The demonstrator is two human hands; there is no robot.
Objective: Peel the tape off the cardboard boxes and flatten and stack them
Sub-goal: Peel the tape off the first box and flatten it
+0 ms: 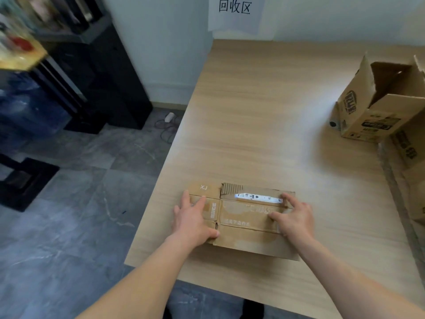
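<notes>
The flattened cardboard box (243, 229) lies near the front-left corner of the wooden table (264, 111), with 2 hands flat on top of it. The left hand (195, 221) presses its left end, the right hand (294, 216) its right end by a white label strip (257, 197) — fingers straight and spread, gripping nothing. 1 unflattened open box (368, 116) stands well apart at the table's far right.

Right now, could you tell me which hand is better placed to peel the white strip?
Probably right: the right hand rests at one end of the white strip on the flattened box; the left hand presses the other side.
</notes>
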